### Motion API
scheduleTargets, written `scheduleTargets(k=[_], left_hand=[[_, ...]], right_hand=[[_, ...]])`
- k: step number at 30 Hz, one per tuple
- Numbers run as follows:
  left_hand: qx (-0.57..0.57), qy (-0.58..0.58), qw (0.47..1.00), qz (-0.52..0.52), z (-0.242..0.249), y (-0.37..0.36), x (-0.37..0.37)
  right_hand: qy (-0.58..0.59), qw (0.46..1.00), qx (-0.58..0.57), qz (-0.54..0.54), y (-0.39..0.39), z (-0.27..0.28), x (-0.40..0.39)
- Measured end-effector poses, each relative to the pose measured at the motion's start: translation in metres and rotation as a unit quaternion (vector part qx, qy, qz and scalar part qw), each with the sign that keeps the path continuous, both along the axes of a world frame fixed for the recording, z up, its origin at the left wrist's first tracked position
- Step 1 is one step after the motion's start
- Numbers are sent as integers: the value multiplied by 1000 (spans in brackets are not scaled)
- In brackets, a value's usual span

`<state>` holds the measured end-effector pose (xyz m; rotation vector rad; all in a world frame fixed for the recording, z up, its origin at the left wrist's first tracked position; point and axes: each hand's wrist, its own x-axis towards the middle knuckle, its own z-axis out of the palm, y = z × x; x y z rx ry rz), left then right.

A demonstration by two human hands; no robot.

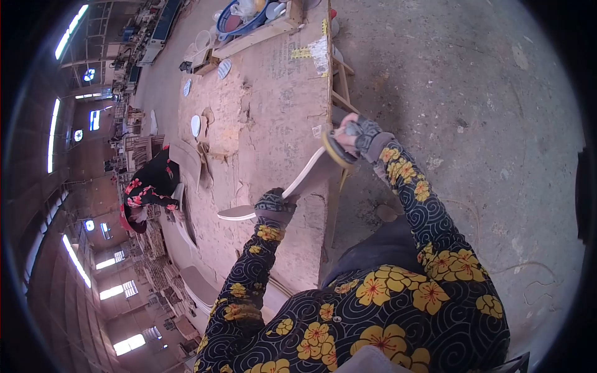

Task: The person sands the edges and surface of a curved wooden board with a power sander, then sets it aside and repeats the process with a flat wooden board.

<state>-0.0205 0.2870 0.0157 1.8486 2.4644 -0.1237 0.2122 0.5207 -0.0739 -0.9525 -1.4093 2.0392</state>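
My left hand [275, 207], in a patterned glove, is closed around a curved wooden panel [312, 176] with a pale edge. The panel is held over the worktable, and its narrower end sticks out on the far side of my left hand. In my right hand [360, 134], also gloved with bare fingertips, is a round hand sander [336, 151] with a yellowish rim. Its disc meets the panel's end near the table edge; my fingers cover the sander's top.
The worn wooden worktable [267, 118] carries several round pads, one a striped disc [224, 68]. A blue basket [244, 28] stands at its far end. Across the table a co-worker [152, 186] bends over more curved panels. A cord [522, 266] lies on the concrete floor.
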Motion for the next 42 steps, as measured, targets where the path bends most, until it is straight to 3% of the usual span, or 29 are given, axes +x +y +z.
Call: scheduleTargets(k=[1, 2, 5, 9, 11, 14, 16, 18, 22, 26, 29, 30, 32, 37, 40, 42], left_hand=[[-8, 1, 1000, 4, -1, 0, 0], [-18, 3, 1000, 8, -2, -1, 0], [-28, -9, 999, 28, 5, 3, 3], [-22, -1, 999, 26, -6, -1, -8], [-67, -25, 996, 49, 10, 8, 1], [-41, -21, 998, 39, 1, 1, -6], [-42, -17, 998, 42, 2, 2, -6], [-93, -29, 993, 67, 24, 15, 11], [-62, -26, 997, 43, 11, 10, -4], [-106, -17, 993, 55, 12, 14, -5], [-141, -14, 988, 65, 15, 21, -8], [-152, -11, 986, 66, 13, 18, -9], [-149, -14, 987, 57, 10, 18, -14], [-130, 10, 991, 30, 19, 25, -11], [-153, -19, 987, 48, 25, 31, -10], [-178, -10, 983, 52, 25, 34, -12]], right_hand=[[48, 992, -115, -12, -5, -28, -1], [-40, 998, -44, -24, -4, -76, -10], [-42, 991, -120, -49, -15, -145, -12], [-82, 992, -66, -75, -14, -119, -9], [-106, 991, 21, -77, -11, -59, -8], [-87, 922, 359, -114, -24, 41, -5], [-142, 874, 459, -69, -40, 83, -17], [-210, 861, 463, -15, -55, 107, -26], [-277, 871, 405, 7, -58, 109, -24], [-293, 810, 506, -33, -17, 21, -19], [-232, 857, 448, -105, -27, 19, -19], [-194, 838, 500, -100, -47, 74, -6], [-201, 833, 514, -30, -69, 102, -16], [-144, 740, 654, -63, -84, 68, -28], [-177, 809, 551, -99, -73, 75, -21], [-203, 837, 499, -99, -58, 39, -26]])
